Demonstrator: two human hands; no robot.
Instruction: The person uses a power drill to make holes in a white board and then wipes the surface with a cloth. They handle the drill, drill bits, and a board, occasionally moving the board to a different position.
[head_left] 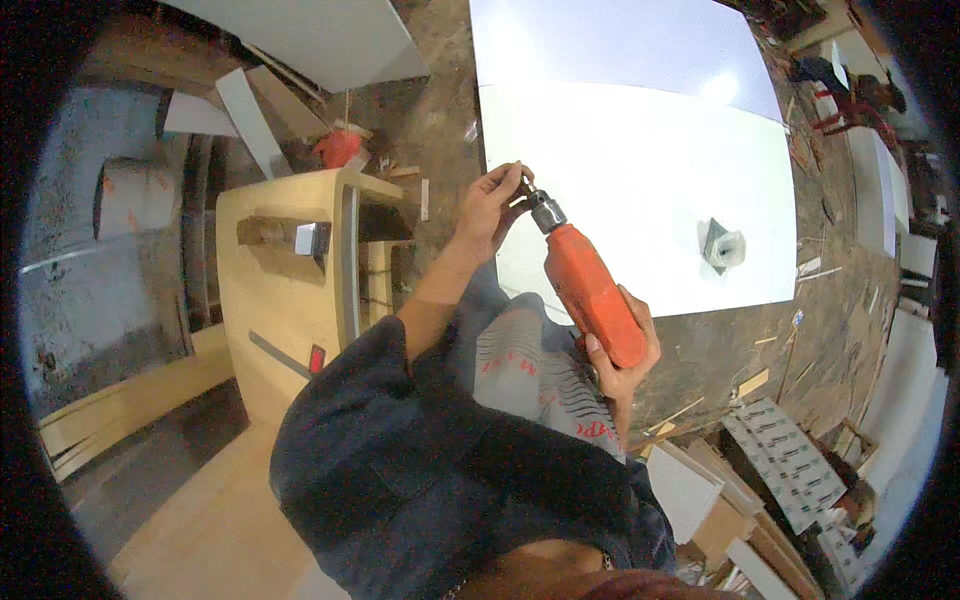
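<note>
My right hand (630, 345) grips an orange power drill (590, 285), whose metal chuck (547, 213) points forward and left. My left hand (490, 205) is closed, its fingers pinched together at the chuck's front end. Whatever small thing those fingers hold at the bit is too small to make out. Beyond both hands lies a large glossy white panel (640, 190); the drill tip is over its left edge. A crumpled, translucent greyish bag or cup (722, 247) rests on the panel's right part.
At my left stands a pale wooden cabinet (275, 270) with a small white-topped block (312, 239) and a red-ended dark strip (316, 358). Grey boards (330, 45) lean far left. A red bag (338, 148) lies behind the cabinet. Panel offcuts (785, 465) clutter the floor at right.
</note>
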